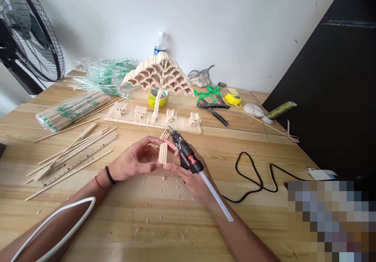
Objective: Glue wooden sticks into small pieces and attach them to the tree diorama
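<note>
My left hand (133,160) pinches a small block of short wooden sticks (163,153) at its left side, between thumb and fingers. A hot glue gun (186,152) is in my right hand (190,179), its nozzle pointing up and away and a clear glue stick (217,197) jutting from its rear. The right thumb and a fingertip also touch the block's right side; the gun's handle is mostly hidden. Just behind the block lies another small stick piece (164,134), partly covered. Further back stands a stick-built parasol (158,74) on a slatted base (185,128) with several small stick pieces.
Loose sticks (70,152) and a clear ruler (82,156) lie at left, near bagged sticks (73,111) and a fan (32,31). Yellow tape (152,99) sits behind the parasol. Pliers (216,111), a yellow tape measure (233,99) and a black cord (261,183) are at right.
</note>
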Tool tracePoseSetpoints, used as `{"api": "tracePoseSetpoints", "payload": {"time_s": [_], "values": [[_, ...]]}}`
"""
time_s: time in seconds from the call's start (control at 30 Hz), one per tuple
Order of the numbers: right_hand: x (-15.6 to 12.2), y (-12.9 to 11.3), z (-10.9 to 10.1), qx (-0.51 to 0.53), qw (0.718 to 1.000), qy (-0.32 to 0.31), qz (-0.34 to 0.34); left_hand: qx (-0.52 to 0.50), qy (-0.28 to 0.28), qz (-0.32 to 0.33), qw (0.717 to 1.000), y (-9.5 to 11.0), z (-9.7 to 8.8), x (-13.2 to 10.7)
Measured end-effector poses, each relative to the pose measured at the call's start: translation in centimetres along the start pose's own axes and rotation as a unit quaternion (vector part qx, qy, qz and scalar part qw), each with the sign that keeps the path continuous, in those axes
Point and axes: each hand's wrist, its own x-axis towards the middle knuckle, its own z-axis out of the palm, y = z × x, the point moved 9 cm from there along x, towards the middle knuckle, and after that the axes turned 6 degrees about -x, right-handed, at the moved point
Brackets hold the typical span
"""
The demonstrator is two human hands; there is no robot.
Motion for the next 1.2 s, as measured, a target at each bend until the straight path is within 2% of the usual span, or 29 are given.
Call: {"api": "tracePoseSetpoints", "payload": {"time_s": [0.13, 0.33, 0.43, 0.6, 0.77, 1.0, 1.2], "values": [[0.0, 0.4, 0.5, 0.047, 0.998, -0.023, 0.025, -0.003, 0.004, -0.012, 1.0, -0.4, -0.3, -0.1], [0.2, 0.4, 0.5, 0.031, 0.999, -0.023, 0.019, 0.007, 0.005, -0.027, 1.0, -0.9, -0.4, -0.2], [0.4, 0.1, 0.3, 0.057, 0.998, -0.024, 0.004, 0.008, 0.012, -0.037, 0.999, -0.9, -0.6, -0.3], [1.1, 0.2, -1.5, 0.125, 0.992, 0.024, -0.027, -0.025, 0.061, -0.024, 0.998, -0.1, -1.7, -0.7], [1.5, 1.2, -2.9, 0.174, 0.982, 0.079, -0.014, -0.057, 0.102, 0.014, 0.993, 0.7, -2.7, -0.8], [1.2, 0.6, -2.3, 0.162, 0.986, 0.037, 0.0, -0.089, 0.095, 0.038, 0.991, 1.0, -2.9, -0.5], [1.0, 0.3, -1.0, 0.176, 0.984, -0.039, -0.007, -0.114, 0.076, 0.036, 0.99, 0.8, -2.7, -0.5]]}}
